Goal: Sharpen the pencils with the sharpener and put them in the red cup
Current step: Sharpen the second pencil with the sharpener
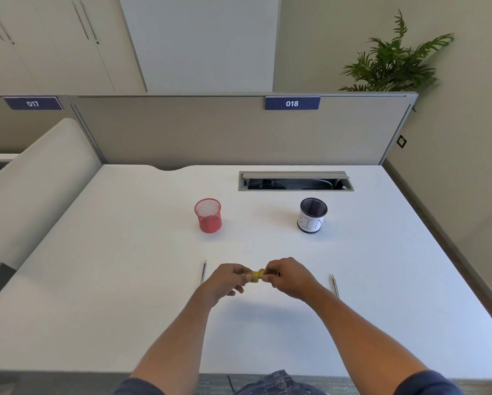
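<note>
Both hands meet mid-desk: left hand pinches the yellow sharpener, right hand is curled round something at it, probably a pencil, mostly hidden. Red cup sits at 11 o'clock from the hands, nearer the left. Spare pencils lie pointing roughly 12: one just left, another further right.

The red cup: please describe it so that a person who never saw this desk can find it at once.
On the white desk, look below the grey cable slot at the back. Two mesh cups stand there, apart from each other. The red cup is the left one, all red, while the black cup on the right wears a white paper label.
</note>
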`<state>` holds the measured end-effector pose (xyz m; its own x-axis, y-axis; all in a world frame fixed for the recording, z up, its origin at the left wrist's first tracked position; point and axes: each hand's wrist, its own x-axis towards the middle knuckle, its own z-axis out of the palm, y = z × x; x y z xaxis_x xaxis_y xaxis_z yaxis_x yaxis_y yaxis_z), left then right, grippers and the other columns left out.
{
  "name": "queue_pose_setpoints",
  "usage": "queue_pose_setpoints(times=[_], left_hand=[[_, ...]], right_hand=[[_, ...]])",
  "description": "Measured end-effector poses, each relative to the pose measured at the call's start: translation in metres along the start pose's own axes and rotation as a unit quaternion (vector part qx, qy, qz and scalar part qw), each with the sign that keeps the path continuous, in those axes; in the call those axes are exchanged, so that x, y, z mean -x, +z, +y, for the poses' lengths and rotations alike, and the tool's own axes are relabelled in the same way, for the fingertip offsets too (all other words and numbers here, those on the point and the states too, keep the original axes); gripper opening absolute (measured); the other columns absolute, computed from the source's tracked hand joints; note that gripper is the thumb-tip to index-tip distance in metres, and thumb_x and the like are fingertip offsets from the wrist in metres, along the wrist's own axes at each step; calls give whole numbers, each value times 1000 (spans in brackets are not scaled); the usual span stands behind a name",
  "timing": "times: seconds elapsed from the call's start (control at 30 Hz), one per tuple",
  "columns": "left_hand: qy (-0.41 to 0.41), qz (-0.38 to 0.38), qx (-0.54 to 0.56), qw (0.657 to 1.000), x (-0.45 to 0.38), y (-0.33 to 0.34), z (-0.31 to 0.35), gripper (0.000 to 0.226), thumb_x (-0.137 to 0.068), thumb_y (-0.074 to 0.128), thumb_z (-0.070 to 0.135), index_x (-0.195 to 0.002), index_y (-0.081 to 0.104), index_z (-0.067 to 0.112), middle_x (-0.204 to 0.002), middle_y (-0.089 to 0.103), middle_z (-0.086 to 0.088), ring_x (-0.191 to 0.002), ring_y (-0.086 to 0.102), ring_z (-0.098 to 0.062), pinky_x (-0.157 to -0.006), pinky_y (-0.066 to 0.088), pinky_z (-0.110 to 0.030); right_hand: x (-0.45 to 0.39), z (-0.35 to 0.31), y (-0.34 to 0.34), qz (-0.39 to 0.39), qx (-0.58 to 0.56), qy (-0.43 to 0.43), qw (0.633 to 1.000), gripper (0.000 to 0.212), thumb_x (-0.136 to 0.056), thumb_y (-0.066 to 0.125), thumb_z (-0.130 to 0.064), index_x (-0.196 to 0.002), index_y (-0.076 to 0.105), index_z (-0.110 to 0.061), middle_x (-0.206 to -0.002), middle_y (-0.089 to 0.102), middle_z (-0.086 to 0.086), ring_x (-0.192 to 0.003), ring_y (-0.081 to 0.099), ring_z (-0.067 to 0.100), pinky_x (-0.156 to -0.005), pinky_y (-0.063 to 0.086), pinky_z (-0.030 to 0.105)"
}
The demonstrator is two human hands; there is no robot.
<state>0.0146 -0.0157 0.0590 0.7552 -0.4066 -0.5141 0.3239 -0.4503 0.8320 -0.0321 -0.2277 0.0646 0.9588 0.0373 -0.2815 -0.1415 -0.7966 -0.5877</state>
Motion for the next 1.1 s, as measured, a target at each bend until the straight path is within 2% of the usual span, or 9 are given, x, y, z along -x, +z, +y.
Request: queue_pose_setpoints(times=[0.17, 0.33, 0.47, 0.63, 0.7, 0.8, 0.9, 1.0, 1.1], left_hand=[[13, -7, -10, 1000, 3, -5, -1, 14, -84, 79, 29, -98, 79, 25, -81, 72, 15, -74, 59, -12, -71, 44, -26], [12, 17, -2, 1000, 2, -5, 0, 13, -86, 74, 26, -97, 80, 21, -80, 68, 7, -72, 61, -13, -71, 42, -27], [17, 28, -1, 999, 1, -3, 6, 12, -89, 73, 22, -98, 79, 18, -77, 67, 6, -72, 60, -12, -68, 42, -25], [50, 30, 1, 998, 3, -3, 6, 14, -85, 77, 16, -97, 80, 22, -82, 69, 2, -71, 55, -13, -65, 39, -25], [52, 28, 0, 998, 3, -2, 6, 16, -83, 79, 16, -98, 81, 22, -80, 69, 1, -70, 54, -12, -64, 38, -25], [50, 24, -20, 998, 3, -2, 6, 16, -83, 79, 20, -99, 80, 23, -80, 70, 4, -70, 57, -11, -65, 40, -25], [41, 28, -28, 998, 2, -3, 9, 14, -87, 75, 21, -101, 79, 20, -81, 71, 7, -72, 60, -12, -67, 42, -25], [27, 31, -23, 999, 2, -2, 10, 13, -87, 75, 24, -99, 79, 20, -74, 69, 12, -72, 60, -11, -67, 43, -25], [29, 44, -3, 999, 3, -2, 11, 14, -87, 76, 25, -99, 80, 20, -77, 68, 9, -74, 60, -12, -69, 43, -25]], right_hand=[[-2, -2, 2, -21, -28, 6, 999, 19, -93, 62, -35, -81, 72, -25, -63, 62, -7, -58, 51, 10, -60, 42, 31], [-1, -1, 3, -21, -70, -21, 997, 6, -88, 72, -33, -90, 68, -30, -74, 73, -5, -58, 60, 8, -56, 48, 29], [-2, 0, 3, 9, -53, -9, 999, 4, -87, 74, -28, -85, 71, -27, -73, 73, -5, -56, 57, 4, -57, 46, 27], [1, -3, -1, -28, -111, -2, 993, 22, -93, 69, -27, -82, 76, -10, -64, 73, 6, -44, 47, 3, -52, 38, 21], [2, -2, -4, -56, -133, 12, 990, 29, -96, 65, -30, -82, 78, -9, -58, 70, 6, -42, 45, 3, -55, 40, 23], [1, -3, -7, -83, -118, 9, 989, 28, -97, 62, -35, -85, 77, -15, -55, 66, -1, -47, 47, 4, -61, 41, 26], [1, -4, -8, -79, -65, -23, 994, 12, -91, 66, -34, -95, 66, -24, -65, 72, -3, -62, 58, 5, -62, 45, 27], [-1, -4, -6, -36, 0, -36, 999, 11, -91, 67, -32, -92, 59, -24, -77, 72, -3, -72, 66, 16, -66, 53, 35], [1, -9, -5, 36, 70, -53, 996, 10, -94, 65, -35, -95, 65, -25, -80, 64, -10, -75, 59, 17, -63, 45, 31]])
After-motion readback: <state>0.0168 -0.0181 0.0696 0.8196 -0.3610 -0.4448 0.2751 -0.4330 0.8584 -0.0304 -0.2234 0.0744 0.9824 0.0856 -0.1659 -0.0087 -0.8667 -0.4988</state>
